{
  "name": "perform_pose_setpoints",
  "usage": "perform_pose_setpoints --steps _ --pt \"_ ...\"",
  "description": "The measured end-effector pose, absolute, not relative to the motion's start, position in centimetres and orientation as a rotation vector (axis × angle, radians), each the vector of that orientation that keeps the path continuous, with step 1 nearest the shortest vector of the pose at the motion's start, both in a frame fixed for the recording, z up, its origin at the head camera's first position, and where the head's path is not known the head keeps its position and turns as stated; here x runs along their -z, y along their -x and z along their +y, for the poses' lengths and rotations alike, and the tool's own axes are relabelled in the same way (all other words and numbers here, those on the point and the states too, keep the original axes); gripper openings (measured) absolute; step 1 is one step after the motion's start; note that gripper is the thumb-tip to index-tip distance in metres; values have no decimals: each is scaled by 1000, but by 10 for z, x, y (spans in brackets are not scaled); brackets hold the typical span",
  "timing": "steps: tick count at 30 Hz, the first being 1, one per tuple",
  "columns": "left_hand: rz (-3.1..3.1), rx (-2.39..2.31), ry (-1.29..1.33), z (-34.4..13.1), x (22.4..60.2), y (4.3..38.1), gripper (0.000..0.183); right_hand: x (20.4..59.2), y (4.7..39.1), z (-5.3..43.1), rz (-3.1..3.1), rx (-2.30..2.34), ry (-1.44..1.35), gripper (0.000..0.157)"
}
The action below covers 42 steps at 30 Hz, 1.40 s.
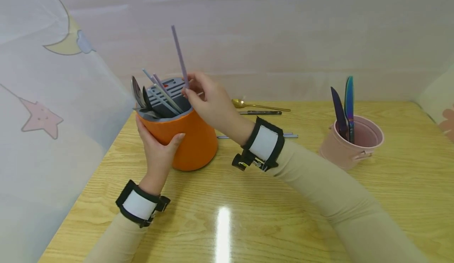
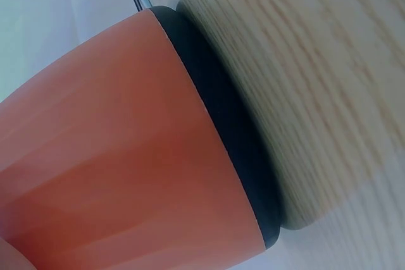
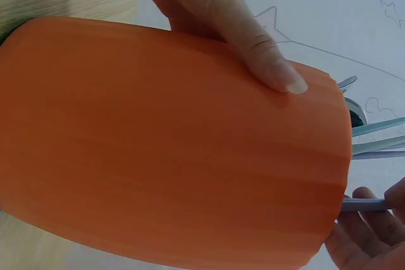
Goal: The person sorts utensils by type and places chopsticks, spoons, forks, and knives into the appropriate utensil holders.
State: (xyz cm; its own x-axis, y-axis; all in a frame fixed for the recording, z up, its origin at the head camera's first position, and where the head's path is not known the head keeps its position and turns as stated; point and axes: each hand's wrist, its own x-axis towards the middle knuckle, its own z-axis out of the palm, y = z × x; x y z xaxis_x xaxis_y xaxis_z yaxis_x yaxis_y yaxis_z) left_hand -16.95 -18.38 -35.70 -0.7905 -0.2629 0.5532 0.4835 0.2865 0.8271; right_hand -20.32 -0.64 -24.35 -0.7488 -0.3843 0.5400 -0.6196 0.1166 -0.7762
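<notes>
An orange utensil holder [image 1: 193, 141] with a grey slotted top stands at the left of the table. My left hand [image 1: 156, 145] grips its upper side, thumb across the front and fingers round the left; the thumb also shows in the right wrist view. My right hand [image 1: 209, 97] pinches a purple chopstick [image 1: 179, 54] near its lower part, at the holder's right rim. Its lower end is hidden inside the holder. Several pale blue and purple chopsticks [image 1: 166, 95] lean in the holder's open section, beside several spoons [image 1: 136, 91] at the left.
Behind the right forearm lie a gold spoon [image 1: 262, 105], a dark-handled utensil [image 1: 264, 112] and some more chopsticks [image 1: 291, 136]. At the right, a pink bucket [image 1: 340, 152] holds a dark knife [image 1: 339, 111] and an iridescent knife [image 1: 349, 101]. A draped wall hanging [image 1: 283, 46] closes off the back.
</notes>
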Motion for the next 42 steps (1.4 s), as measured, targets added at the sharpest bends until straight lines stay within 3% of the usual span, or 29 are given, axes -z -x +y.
perform_pose_setpoints --steps 8,14,22,29,38,42 --pt "-1927 1540 233 -184 357 170 138 240 203 -8 -2258 -1659 -952 18" --pt "-1932 1537 232 -183 357 171 139 254 207 -6 -2338 -1351 -974 16" --pt "-1910 1568 265 -181 358 171 138 272 206 12 -2291 -1498 -956 39" --pt "-1887 1598 274 -182 358 172 137 298 218 47 -2368 -1510 -828 26" --pt "-1912 1597 247 -185 357 172 138 340 236 81 -3170 -827 -815 35" --pt "-1905 1609 251 -186 358 172 137 355 239 91 -3201 -584 -829 26"
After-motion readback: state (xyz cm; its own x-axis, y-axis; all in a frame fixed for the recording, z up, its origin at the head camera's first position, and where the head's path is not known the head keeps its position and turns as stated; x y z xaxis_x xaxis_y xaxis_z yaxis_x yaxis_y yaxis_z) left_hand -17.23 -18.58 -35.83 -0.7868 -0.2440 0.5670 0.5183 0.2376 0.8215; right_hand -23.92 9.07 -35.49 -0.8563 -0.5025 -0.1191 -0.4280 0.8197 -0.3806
